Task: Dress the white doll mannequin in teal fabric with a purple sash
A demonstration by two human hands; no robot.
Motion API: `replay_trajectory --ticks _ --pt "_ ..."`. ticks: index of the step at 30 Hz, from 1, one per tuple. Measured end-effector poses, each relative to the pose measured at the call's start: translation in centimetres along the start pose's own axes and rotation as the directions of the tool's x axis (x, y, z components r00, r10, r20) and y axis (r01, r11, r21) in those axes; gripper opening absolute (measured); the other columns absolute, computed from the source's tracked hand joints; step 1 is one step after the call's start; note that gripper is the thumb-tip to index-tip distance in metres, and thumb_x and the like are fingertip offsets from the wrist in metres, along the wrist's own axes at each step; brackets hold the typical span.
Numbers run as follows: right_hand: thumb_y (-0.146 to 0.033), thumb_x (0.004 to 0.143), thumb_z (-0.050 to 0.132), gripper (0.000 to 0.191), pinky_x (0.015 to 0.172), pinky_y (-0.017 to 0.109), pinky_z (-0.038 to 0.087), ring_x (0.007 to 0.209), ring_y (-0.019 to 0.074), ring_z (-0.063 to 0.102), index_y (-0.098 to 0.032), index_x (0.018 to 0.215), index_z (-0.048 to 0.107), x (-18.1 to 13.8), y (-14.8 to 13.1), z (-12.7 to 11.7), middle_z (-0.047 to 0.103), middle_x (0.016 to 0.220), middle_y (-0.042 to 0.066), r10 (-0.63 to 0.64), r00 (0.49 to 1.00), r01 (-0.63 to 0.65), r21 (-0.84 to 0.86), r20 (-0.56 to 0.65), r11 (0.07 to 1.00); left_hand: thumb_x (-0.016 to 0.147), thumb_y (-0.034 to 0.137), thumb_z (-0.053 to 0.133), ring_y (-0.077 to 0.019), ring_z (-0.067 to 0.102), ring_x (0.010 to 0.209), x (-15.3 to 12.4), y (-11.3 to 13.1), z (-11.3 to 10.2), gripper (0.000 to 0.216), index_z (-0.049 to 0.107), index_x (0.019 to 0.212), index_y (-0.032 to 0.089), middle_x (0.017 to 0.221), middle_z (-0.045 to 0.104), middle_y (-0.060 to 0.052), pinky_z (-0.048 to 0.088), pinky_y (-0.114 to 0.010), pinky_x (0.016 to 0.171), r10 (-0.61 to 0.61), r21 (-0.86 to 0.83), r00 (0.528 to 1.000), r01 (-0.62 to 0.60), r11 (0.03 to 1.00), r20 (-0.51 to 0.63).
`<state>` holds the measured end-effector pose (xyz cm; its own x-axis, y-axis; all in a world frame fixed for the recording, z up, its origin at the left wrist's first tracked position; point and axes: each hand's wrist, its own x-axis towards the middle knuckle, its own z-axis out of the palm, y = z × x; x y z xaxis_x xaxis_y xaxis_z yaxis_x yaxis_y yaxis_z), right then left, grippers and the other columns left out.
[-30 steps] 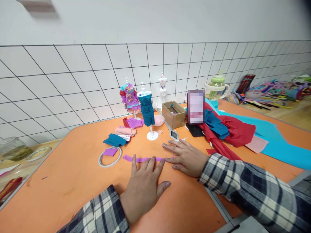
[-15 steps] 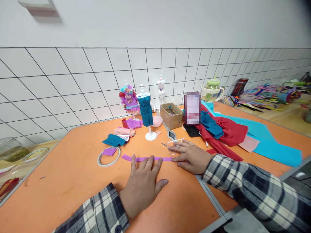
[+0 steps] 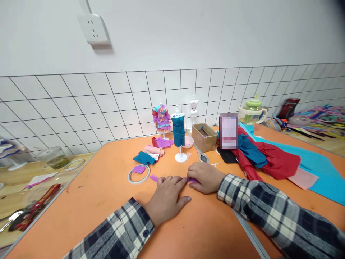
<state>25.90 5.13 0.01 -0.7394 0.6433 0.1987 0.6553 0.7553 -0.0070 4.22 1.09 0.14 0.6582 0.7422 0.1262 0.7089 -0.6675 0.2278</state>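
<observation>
Purple strip (image 3: 153,178), orange tabletop (image 3: 91,201), plaid sleeves (image 3: 115,232)

A white wall socket (image 3: 94,29) is mounted above white tiling (image 3: 121,100) with dark grout lines. A small open cardboard box (image 3: 204,142) stands near the tiling, with a pink bowl (image 3: 189,143) just beside it, on the left. Right of the box, a device (image 3: 228,132) stands upright, its screen blurred out. Beyond it stands a jug (image 3: 252,114) with a green lid. Red cloth (image 3: 283,162) and light blue cloth (image 3: 330,176) lie on the right, overlapping. At left, a glass jar (image 3: 58,158) with greenish contents stands near a pale ring (image 3: 74,164). At far right, multicoloured strands (image 3: 318,115) lie heaped.
</observation>
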Motion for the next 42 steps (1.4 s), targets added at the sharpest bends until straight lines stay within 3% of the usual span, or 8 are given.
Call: replay_trajectory --ticks 6,12,18,23,27,30,36,42 --pt "-0.025 0.093 0.046 0.025 0.076 0.034 0.037 0.084 0.0203 0.058 -0.017 0.089 0.069 -1.0 1.5 -0.1 0.069 0.088 0.008 0.003 0.999 -0.004 -0.04 -0.046 0.999 0.087 0.047 0.062 -0.0274 0.054 0.112 0.2 -0.5 0.6 0.068 0.036 0.146 0.024 0.124 0.062 -0.01 0.036 -0.046 0.095 -0.041 -0.048 0.997 0.038 0.998 -0.063" --pt "-0.017 0.08 0.051 0.012 0.076 0.033 0.037 0.084 0.0214 0.053 -0.018 0.085 0.062 -2.0 2.3 -2.1 0.066 0.086 0.007 0.074 0.97 -0.054 0.094 -0.23 0.994 0.088 0.043 0.061 -0.0308 0.044 0.126 0.5 -1.7 -0.4 0.035 0.063 0.12 0.027 0.129 0.06 -0.008 0.027 -0.054 0.103 -0.099 0.046 0.962 0.114 0.992 -0.255" --pt "-0.016 0.071 0.051 0.007 0.074 0.033 0.034 0.081 0.0211 0.05 -0.019 0.076 0.056 -2.4 2.6 -3.0 0.061 0.08 0.006 0.158 0.945 -0.147 0.059 -0.287 0.987 0.075 0.059 0.07 -0.0314 0.053 0.119 0.5 -2.0 -0.4 0.052 0.065 0.118 0.03 0.119 0.067 -0.007 0.017 -0.062 0.108 -0.082 -0.058 0.987 0.075 0.996 -0.138" --pt "-0.017 0.071 0.053 0.004 0.077 0.034 0.032 0.085 0.0213 0.05 -0.018 0.075 0.055 -2.4 2.7 -3.5 0.062 0.081 0.006 0.267 0.881 -0.267 0.057 -0.389 0.962 0.092 0.037 0.056 -0.0252 0.061 0.108 0.6 -1.5 -0.2 0.019 0.071 0.101 0.031 0.112 0.07 -0.002 0.014 -0.062 0.11 -0.064 -0.057 0.992 0.058 0.997 -0.105" --pt "-0.017 0.072 0.053 0.002 0.073 0.034 0.03 0.082 0.0207 0.05 -0.018 0.073 0.055 -2.6 3.3 -3.6 0.062 0.077 0.005 0.338 0.852 -0.329 0.094 -0.399 0.94 0.098 0.039 0.042 -0.0258 0.06 0.111 0.6 -1.9 -0.3 0.03 0.066 0.113 0.029 0.115 0.07 -0.004 0.016 -0.063 0.109 -0.063 -0.043 0.992 0.059 0.997 -0.112" --pt "-0.016 0.072 0.053 0.003 0.072 0.034 0.03 0.08 0.0199 0.051 -0.018 0.072 0.056 -2.6 3.2 -3.4 0.062 0.076 0.004 0.335 0.864 -0.319 0.107 -0.376 0.942 0.085 0.057 0.059 -0.0334 0.046 0.129 0.6 -1.9 -0.1 0.067 0.045 0.14 0.022 0.138 0.055 -0.014 0.021 -0.061 0.109 -0.081 -0.011 0.974 0.08 0.997 -0.211" --pt "-0.018 0.071 0.054 0.002 0.071 0.033 0.029 0.079 0.0193 0.05 -0.018 0.073 0.055 -1.7 0.2 -4.2 0.062 0.075 0.003 0.313 0.852 -0.26 0.18 -0.42 0.949 0.067 0.071 0.069 -0.0352 0.047 0.127 1.3 0.1 0.5 0.086 0.049 0.135 0.022 0.135 0.056 -0.013 0.019 -0.061 0.111 -0.021 -0.009 0.976 0.02 1.0 -0.218" --pt "-0.017 0.073 0.05 0.005 0.071 0.032 0.033 0.076 0.0187 0.051 -0.019 0.07 0.053 -1.5 -0.4 -5.1 0.061 0.072 0.002 0.396 0.779 -0.252 0.334 -0.486 0.908 0.097 0.033 0.044 -0.0249 0.052 0.122 1.6 0.8 1.1 0.024 0.061 0.111 0.026 0.116 0.066 -0.004 0.014 -0.06 0.112 -0.056 -0.089 0.985 0.042 0.995 -0.164"
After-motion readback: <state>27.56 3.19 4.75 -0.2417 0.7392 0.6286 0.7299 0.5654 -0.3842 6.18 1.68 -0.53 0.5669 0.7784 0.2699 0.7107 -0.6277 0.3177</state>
